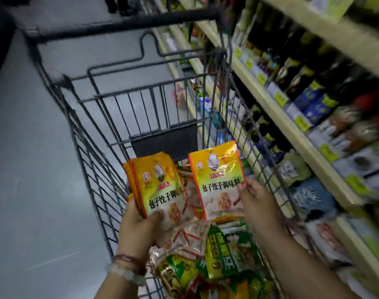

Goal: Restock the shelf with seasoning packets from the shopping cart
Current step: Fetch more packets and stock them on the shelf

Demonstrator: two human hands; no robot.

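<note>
You see a dim, cool-toned aisle with no clear light source. Glare streaks the glossy yellow-and-orange seasoning packet (218, 182) beside your right hand (257, 203), washing out part of its print. The cream shelf edges with dark bottles (292, 117) smear with motion blur, as does the black cart handle bar (119, 24). Wide-angle distortion bends the dark wire shopping cart (93, 169) and tilts the shelving. The grey floor (33, 190) looks flat and faintly grainy.

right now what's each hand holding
Left hand: grips a stack of yellow seasoning packets.
Right hand: holds a single yellow seasoning packet by its edge.
</note>
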